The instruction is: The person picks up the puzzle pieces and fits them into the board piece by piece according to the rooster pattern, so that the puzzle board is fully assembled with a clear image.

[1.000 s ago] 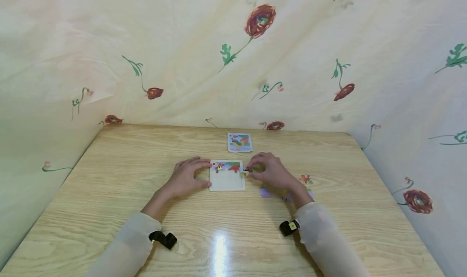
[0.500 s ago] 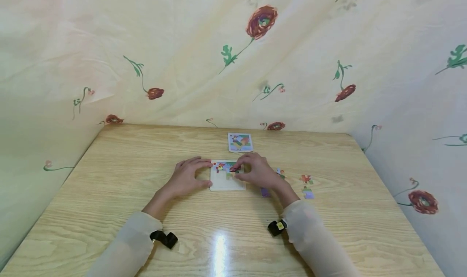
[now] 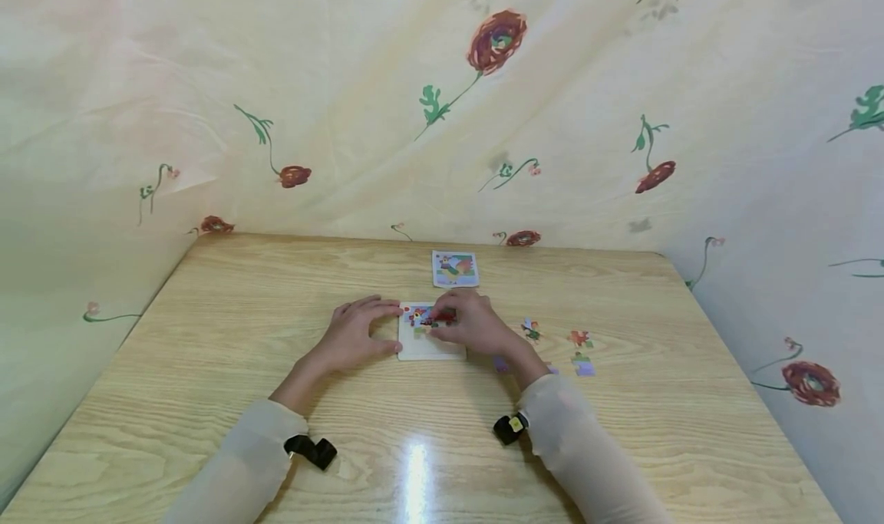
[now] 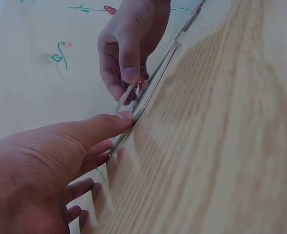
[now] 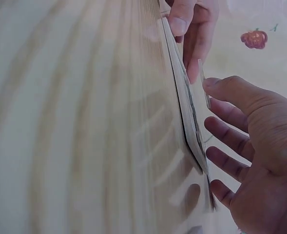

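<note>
A white puzzle tray (image 3: 430,347) lies flat on the table, with colourful pieces along its far edge. My left hand (image 3: 354,336) holds the tray's left side, thumb at the near corner and fingers at the far one. Above the tray my right hand (image 3: 473,324) pinches a small puzzle piece (image 3: 420,330) between thumb and fingers. In the right wrist view the thin piece (image 5: 204,85) stands tilted just off the tray (image 5: 182,97). The left wrist view shows my left thumb and fingertips touching the tray edge (image 4: 142,108).
A picture card (image 3: 455,269) lies behind the tray. Several loose pieces lie to the right, among them a red one (image 3: 580,338), a purple and green one (image 3: 583,365) and a green one (image 3: 531,330). Patterned cloth (image 3: 359,125) hangs behind the table.
My right hand has moved left with the pinched piece, from beside the tray's right edge to over the tray. My left hand has stayed at the tray's left side.
</note>
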`<action>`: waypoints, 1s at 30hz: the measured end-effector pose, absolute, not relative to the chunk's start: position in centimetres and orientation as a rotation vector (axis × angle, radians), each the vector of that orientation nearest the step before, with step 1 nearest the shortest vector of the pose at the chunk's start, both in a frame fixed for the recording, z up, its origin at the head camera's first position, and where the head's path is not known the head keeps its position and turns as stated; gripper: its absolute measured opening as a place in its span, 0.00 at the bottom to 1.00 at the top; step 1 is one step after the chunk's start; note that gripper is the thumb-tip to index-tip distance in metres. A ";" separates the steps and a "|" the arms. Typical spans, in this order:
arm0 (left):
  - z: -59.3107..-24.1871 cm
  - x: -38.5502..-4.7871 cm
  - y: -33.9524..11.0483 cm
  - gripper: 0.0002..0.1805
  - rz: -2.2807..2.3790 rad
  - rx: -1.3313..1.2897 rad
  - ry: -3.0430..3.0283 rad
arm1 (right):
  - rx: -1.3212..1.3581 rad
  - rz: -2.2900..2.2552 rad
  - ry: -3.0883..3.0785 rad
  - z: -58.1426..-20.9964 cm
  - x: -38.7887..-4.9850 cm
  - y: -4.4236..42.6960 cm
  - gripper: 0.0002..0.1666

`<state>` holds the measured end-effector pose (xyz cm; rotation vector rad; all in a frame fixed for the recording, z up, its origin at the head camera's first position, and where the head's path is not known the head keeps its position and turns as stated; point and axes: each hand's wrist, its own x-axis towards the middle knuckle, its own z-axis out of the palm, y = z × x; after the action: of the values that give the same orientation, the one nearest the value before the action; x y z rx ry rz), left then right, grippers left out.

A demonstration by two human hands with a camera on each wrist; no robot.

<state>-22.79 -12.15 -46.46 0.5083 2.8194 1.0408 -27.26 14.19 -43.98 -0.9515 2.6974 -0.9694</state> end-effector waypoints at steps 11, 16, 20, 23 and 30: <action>-46.3 -22.5 -12.1 0.35 1.043 0.518 2.821 | -0.892 -0.935 2.722 -44.1 -26.7 13.1 0.09; -46.4 -22.5 -12.1 0.34 1.040 0.529 2.830 | -0.891 -0.928 2.727 -44.1 -26.5 12.7 0.09; -46.4 -22.5 -12.1 0.34 1.041 0.527 2.830 | -0.901 -0.906 2.740 -44.2 -26.5 12.6 0.09; -46.4 -22.5 -12.1 0.34 1.041 0.526 2.830 | -0.902 -0.888 2.753 -44.2 -26.5 12.5 0.09; -46.2 -22.5 -12.1 0.35 1.036 0.521 2.835 | -0.913 -0.836 2.784 -44.4 -26.6 12.4 0.09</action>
<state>-22.51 -12.06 -46.16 0.5213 2.8349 1.0364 -26.59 12.38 -44.37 -0.9127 2.7841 -0.8358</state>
